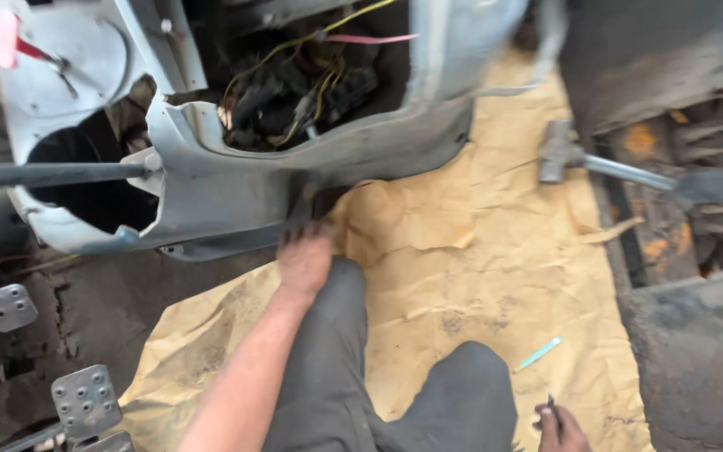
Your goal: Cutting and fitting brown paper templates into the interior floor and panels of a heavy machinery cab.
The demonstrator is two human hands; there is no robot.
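Reaching forward, the left hand (305, 258) rests with fingers spread and open against the lower lip of a grey dashboard panel (236, 188), which hangs loose and tilted above the vehicle floor, near the far left edge of the brown paper sheet (495, 268) laid over that floor. The right hand (561, 428), at the near edge of the paper, is closed around a thin dark tool (551, 407); its kind cannot be told. Risk one: the panel appears only partly supported, and a push or pull on its lip could, in my judgement, drop it onto the hand or crack the thin plastic edge. Risk two: a bundle of yellow, pink and dark wires (311, 84) lies exposed in the opening just behind the panel; shifting the panel could snag or strain them. Risk three: a dark rod (52, 175) crosses the left opening and may catch a sleeve or wrist. Risk four: the paper is creased and lifted in places, so a knee in the grey trousers (353, 368) could slip on it. A small light blue stick (538, 355) lies loose on the paper beside the right knee. Two metal pedals (85, 402) stand at the near left corner. Bare floor to the right shows rust and a grey lever (596, 163).
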